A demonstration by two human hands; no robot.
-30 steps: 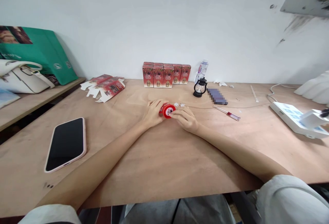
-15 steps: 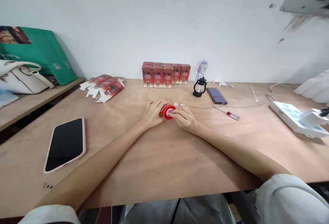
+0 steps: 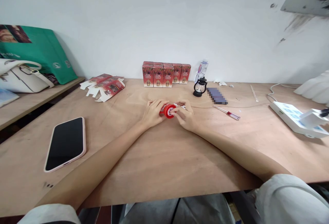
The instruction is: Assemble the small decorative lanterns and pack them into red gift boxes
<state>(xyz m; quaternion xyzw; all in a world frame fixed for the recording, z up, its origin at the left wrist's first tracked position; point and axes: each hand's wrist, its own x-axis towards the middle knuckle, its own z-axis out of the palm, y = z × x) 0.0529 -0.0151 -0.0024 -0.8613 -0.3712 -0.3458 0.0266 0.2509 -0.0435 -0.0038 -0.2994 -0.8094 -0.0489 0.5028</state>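
Observation:
A small red lantern [image 3: 169, 111] lies on its side with its round base facing me. My left hand [image 3: 153, 112] is wrapped around its body and steadies it on the table. Thumb and fingertips of my right hand [image 3: 186, 116] are pinched together at the open base; whatever small part is between them is hidden. Tiny white scraps [image 3: 183, 106] lie just behind the right fingers. Further back stands a black lantern [image 3: 199, 87] of similar shape, upright.
Several red boxes [image 3: 163, 76] stand against the wall beside a bottle [image 3: 202, 70]. Flattened cartons [image 3: 108, 88] lie back left, a phone [image 3: 65, 144] front left. At right are a screwdriver [image 3: 229, 113], a pixelated dark item [image 3: 217, 96] and a power strip [image 3: 295, 117].
My right hand's fingers have curled and its knuckles have risen, with the fingertips still at the lantern's base. The left hand keeps its hold; the lantern has barely shifted.

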